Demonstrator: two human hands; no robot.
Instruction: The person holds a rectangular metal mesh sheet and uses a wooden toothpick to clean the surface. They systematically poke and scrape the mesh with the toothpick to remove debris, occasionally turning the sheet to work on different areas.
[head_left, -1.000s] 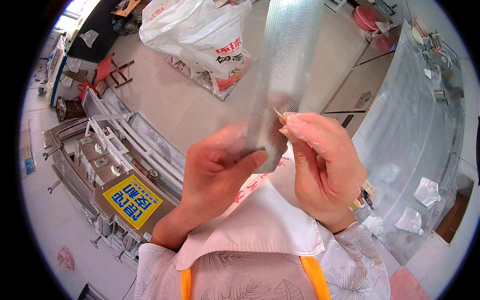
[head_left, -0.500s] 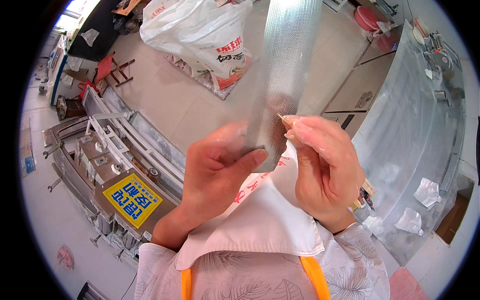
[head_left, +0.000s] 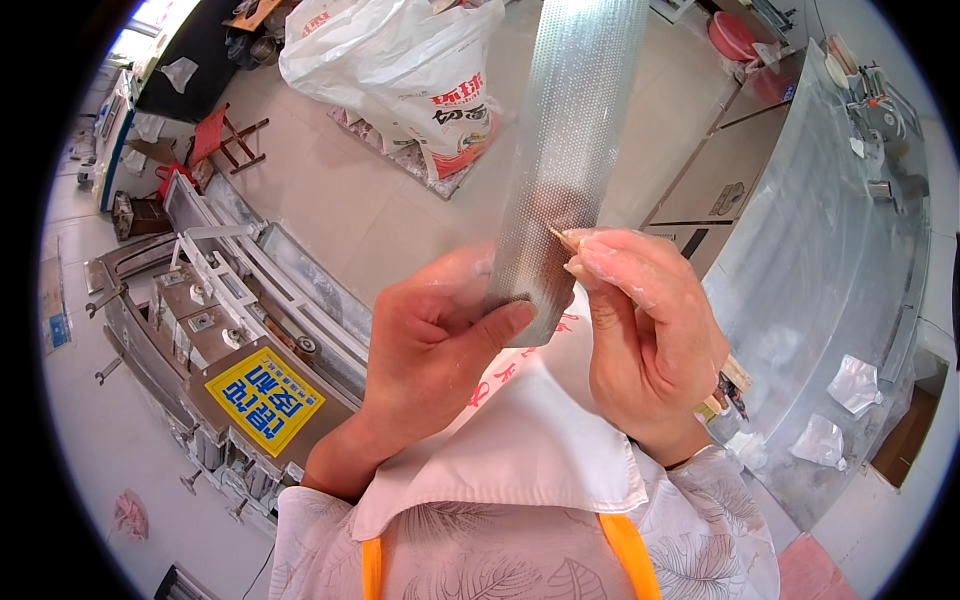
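A long strip of perforated sheet metal (head_left: 575,110), silvery and dotted with tiny holes, stretches away from me. My left hand (head_left: 430,345) grips its near end, thumb on the face and fingers behind. Between thumb and fingertips my right hand (head_left: 645,325) pinches a thin wooden toothpick (head_left: 562,237). The tip of the toothpick meets the strip's surface close to its right edge. Whether it sits inside a hole is too small to tell. A pale apron (head_left: 520,440) with red lettering hangs below my hands.
On the left stands a metal machine (head_left: 230,350) with a yellow label. White sacks (head_left: 400,80) rest on a mat on the floor ahead. A dusty metal worktable (head_left: 810,260) runs along the right, with crumpled plastic (head_left: 855,385) on it. A red stool (head_left: 215,135) is at far left.
The toothpick and my right fingertips have shifted slightly left, further over the strip. My left hand stays in place, and the strip has barely moved.
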